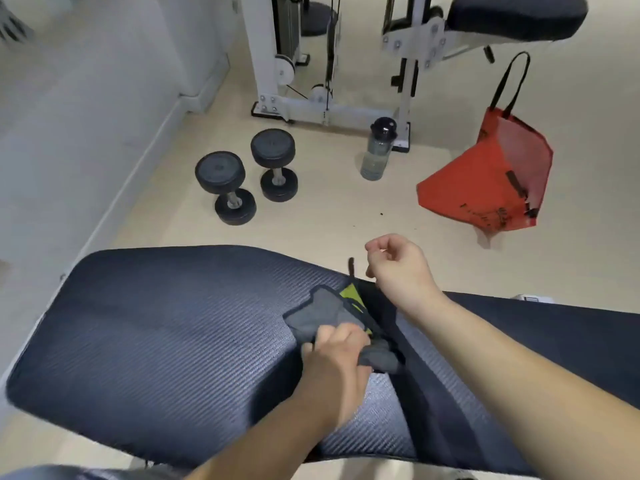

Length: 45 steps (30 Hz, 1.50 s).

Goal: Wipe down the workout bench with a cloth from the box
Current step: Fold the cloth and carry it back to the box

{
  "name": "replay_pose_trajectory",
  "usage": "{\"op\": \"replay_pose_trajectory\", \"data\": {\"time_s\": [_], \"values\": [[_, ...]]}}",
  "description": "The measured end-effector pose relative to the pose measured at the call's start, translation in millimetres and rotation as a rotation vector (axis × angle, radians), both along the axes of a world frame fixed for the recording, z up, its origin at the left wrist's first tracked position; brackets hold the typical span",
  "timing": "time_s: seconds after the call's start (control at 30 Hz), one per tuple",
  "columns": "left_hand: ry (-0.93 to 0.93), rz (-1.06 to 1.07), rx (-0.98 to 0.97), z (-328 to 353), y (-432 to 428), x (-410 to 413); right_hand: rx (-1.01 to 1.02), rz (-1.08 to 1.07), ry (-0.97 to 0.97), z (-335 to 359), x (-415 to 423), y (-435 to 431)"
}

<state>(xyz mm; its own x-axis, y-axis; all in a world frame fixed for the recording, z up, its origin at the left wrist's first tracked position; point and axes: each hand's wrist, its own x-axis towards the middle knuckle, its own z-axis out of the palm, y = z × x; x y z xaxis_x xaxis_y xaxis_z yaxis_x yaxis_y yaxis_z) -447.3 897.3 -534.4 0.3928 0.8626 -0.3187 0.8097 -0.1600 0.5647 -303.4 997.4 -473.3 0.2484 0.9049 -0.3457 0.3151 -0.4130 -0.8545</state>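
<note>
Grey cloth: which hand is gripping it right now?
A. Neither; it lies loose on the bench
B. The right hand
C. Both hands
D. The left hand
D: the left hand has its fingers curled round the grey cloth on the bench pad, while the right hand is apart from it near the far edge, loosely curled and holding nothing.

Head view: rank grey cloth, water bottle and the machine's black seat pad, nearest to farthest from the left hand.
1. grey cloth, gripped in the left hand on the bench.
2. water bottle, upright beyond the bench, centre.
3. black seat pad, top right, behind the bottle.
</note>
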Motion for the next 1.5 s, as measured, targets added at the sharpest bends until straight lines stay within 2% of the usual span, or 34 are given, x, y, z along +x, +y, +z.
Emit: {"op": "replay_pose_trajectory", "data": {"time_s": [0.07, 0.1, 0.23, 0.37, 0.47, 0.53, 0.7, 0.8, 0.87, 1.0, 1.13, 1.33, 1.5], "values": [[-0.184, 0.05, -0.334, 35.6, -14.7, 4.0, -0.115, 0.013, 0.066, 37.6, 13.0, -15.2], [-0.262, 0.086, -0.409, 58.4, -17.1, 6.2, -0.148, 0.013, 0.093, 60.0, 20.6, -22.1], [-0.463, 0.308, -0.457, 179.9, -6.5, 25.9, -0.198, -0.034, 0.159, 169.1, 66.3, -51.7], [-0.738, 0.515, -0.664, 324.5, -1.6, 66.0, -0.306, -0.056, 0.278, 276.0, 116.6, -98.7], [-0.924, 0.501, -0.809, 426.2, -7.5, 101.0, -0.331, -0.112, 0.396, 350.9, 156.9, -134.7], [-0.96, 0.459, -0.88, 470.8, -9.5, 120.3, -0.336, -0.169, 0.508, 387.2, 177.8, -156.4], [-0.891, 0.236, -0.985, 532.4, -16.2, 165.3, -0.242, -0.322, 0.786, 434.3, 207.6, -218.6], [-0.812, 0.132, -1.108, 549.7, -25.2, 198.7, -0.039, -0.439, 0.878, 443.8, 215.1, -271.2], [-0.751, -0.003, -1.16, 554.3, -40.9, 225.8, 0.06, -0.532, 0.817, 452.0, 221.6, -306.9], [-0.574, -0.282, -1.201, 553.8, -97.3, 303.2, 0.179, -0.853, 0.742, 456.2, 257.5, -388.3], [-0.368, -0.503, -1.125, 548.1, -179.9, 399.3, 0.195, -1.13, 0.644, 461.0, 310.7, -483.8], [-0.202, -0.673, -1.074, 559.4, -312.7, 511.7, 0.183, -1.368, 0.562, 485.1, 371.6, -621.4], [-0.127, -0.826, -1.049, 561.5, -397.8, 585.0, 0.181, -1.555, 0.544, 488.8, 408.4, -700.0]]}}
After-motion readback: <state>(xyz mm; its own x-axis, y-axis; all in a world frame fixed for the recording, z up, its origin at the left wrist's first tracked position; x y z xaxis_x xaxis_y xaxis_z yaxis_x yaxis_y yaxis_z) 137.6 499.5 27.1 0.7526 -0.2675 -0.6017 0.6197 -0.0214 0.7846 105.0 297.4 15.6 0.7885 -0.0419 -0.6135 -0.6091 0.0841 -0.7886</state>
